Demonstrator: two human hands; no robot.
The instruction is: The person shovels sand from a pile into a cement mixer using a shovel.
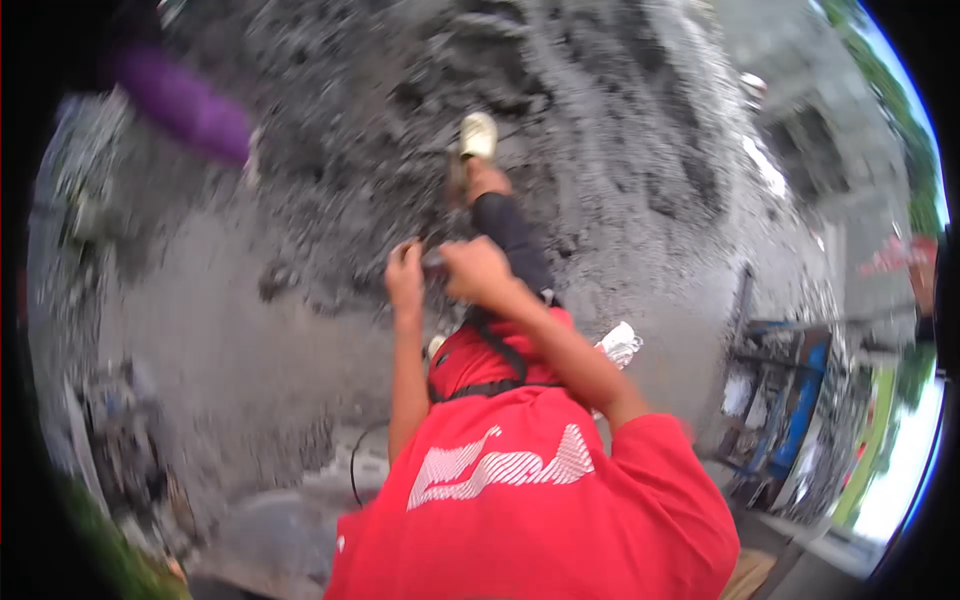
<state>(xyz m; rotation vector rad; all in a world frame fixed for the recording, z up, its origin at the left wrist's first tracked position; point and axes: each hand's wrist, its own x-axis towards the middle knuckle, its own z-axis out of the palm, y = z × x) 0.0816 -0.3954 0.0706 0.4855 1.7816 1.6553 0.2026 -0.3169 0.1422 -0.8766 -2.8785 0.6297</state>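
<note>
My left hand (405,277) is raised in front of my waist, its fingers pinched together. Close beside it, my right hand (477,270) is curled with the thumb side toward the left. A small grey object (433,259) shows between the two hands and reaches into the right fist; blur hides its kind. Whether the left fingers also grip it is unclear. Below the hands are my red shirt (530,500) and a dark strap (495,388) at the waist. One light-coloured shoe (479,135) stands forward on the ground.
Rough grey heaped material (630,120) covers the ground ahead. A blurred purple shape (190,108), perhaps a sleeve, enters at upper left. A white bundle (620,345) is beside my right hip. A blue metal frame (803,400) stands at right, and another person's arm (922,275) shows at the edge.
</note>
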